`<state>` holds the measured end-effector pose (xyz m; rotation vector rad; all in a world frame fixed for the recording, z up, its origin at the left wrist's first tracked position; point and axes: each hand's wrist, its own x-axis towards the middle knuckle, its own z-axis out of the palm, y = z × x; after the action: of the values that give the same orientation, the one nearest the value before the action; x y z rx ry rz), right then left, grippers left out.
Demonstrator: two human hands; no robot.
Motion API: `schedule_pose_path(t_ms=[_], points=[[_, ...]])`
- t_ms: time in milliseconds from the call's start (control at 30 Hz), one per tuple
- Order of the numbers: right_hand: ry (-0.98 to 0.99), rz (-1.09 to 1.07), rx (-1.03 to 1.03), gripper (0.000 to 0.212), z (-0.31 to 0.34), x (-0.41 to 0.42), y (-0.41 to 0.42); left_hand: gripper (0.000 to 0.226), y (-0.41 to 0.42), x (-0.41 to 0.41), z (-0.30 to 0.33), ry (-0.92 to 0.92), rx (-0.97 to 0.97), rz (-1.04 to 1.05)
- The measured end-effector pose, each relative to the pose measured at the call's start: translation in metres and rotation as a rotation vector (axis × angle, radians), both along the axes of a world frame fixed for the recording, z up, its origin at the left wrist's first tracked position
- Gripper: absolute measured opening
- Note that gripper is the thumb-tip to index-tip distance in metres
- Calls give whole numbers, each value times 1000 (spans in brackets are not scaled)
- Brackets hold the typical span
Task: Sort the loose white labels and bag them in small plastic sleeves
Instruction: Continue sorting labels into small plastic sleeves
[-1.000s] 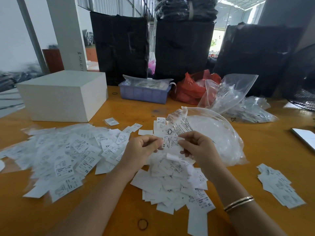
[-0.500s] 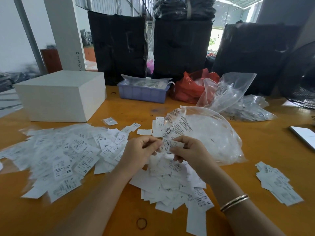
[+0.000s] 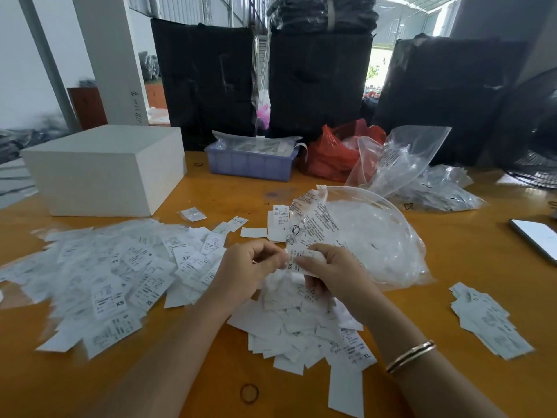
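Loose white labels lie in a wide pile [image 3: 114, 279] at the left and a smaller heap [image 3: 301, 330] under my hands on the orange table [image 3: 470, 254]. My right hand [image 3: 334, 270] grips a small stack of labels [image 3: 301, 257] marked XS. My left hand [image 3: 253, 267] pinches the left edge of that stack with curled fingers. Just behind my hands lies a large clear bag of small plastic sleeves [image 3: 370, 236]. A separate little stack of labels [image 3: 488, 321] sits at the right.
A white box [image 3: 105, 167] stands at the back left, a purple tray [image 3: 250, 164] behind centre, a red bag [image 3: 334, 152] and clear bags [image 3: 416, 170] at the back right. A phone [image 3: 536, 239] lies at the right edge. A rubber band [image 3: 249, 393] lies near me.
The label stack in my hands has come down and turned from upright to lying sideways. Both hands have drawn closer together over the middle heap.
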<state>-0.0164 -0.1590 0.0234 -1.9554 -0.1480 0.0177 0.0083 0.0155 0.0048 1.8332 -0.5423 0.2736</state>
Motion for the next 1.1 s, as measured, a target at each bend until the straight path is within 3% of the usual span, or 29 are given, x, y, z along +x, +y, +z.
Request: schedule_pose_path(t_ms=[267, 367, 567, 733, 867, 1033, 1100], points=[[6, 69, -182, 20, 0, 1, -1, 4, -1, 2, -1, 13, 43, -7], [-33, 80, -219, 12, -2, 1, 0, 14, -2, 3, -3, 44, 63, -46], [-9, -64, 78, 2, -2, 5, -1, 9, 0, 4, -2, 87, -40, 29], [-133, -29, -160, 10, -13, 5, 8, 13, -2, 3, -4, 65, 40, 24], [-349, -71, -356, 13, -16, 8, 6, 13, 0, 4, -3, 17, 31, 80], [-537, 152, -626, 27, -20, 2, 11, 14, 0, 3, -4, 10, 73, 106], [-584, 106, -654, 34, -18, 6, 7, 14, 2, 3, -2, -4, 82, 142]])
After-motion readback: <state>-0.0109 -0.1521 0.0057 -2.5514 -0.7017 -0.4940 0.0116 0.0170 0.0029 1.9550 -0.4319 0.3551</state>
